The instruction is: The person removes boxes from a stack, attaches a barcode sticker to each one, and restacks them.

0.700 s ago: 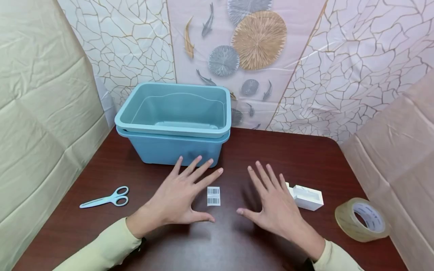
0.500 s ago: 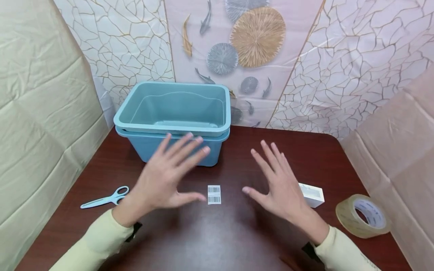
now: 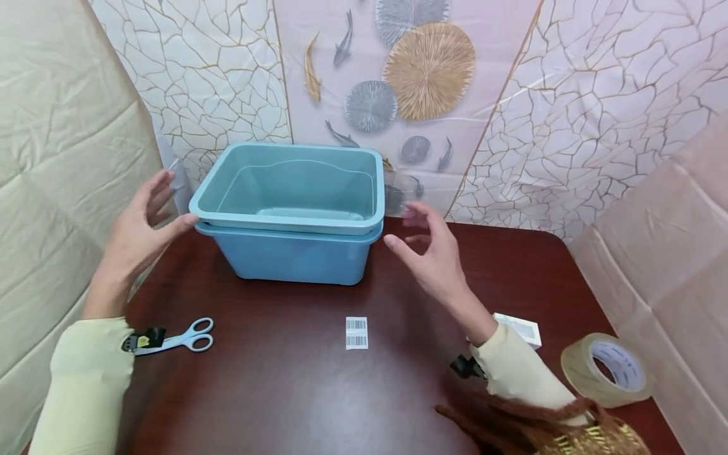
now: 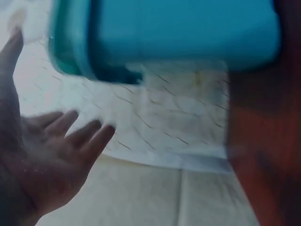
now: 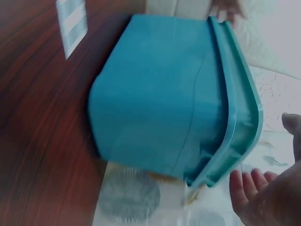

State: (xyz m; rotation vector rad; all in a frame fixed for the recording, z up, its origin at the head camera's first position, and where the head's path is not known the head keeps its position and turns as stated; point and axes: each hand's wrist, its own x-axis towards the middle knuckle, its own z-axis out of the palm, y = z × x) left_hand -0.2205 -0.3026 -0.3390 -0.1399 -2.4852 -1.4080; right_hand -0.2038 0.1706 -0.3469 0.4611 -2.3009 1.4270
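Two blue plastic bins stand nested at the back of the table, the lighter upper bin (image 3: 290, 220) sitting inside the darker lower bin (image 3: 298, 258). Beside their left end is my left hand (image 3: 133, 237), fingers spread and thumb toward the rim. In the left wrist view a gap separates that hand (image 4: 51, 162) from the bins. My right hand (image 3: 435, 253) hovers off the right end with loosely bent fingers and holds nothing. The right wrist view has this hand (image 5: 275, 190) close to the rim, apparently apart from it.
Light blue scissors (image 3: 190, 336) lie at the left, partly behind my left wrist. A barcode label (image 3: 356, 333) is on the table in front of the bins. On the right are a white box (image 3: 520, 328), partly covered by my sleeve, and a tape roll (image 3: 605, 370). A brown woven item (image 3: 597, 439) shows bottom right.
Both hands have moved from above the middle of the table forward to the bins, the left one out to the left end and the right one to the right end. The bins have stayed put.
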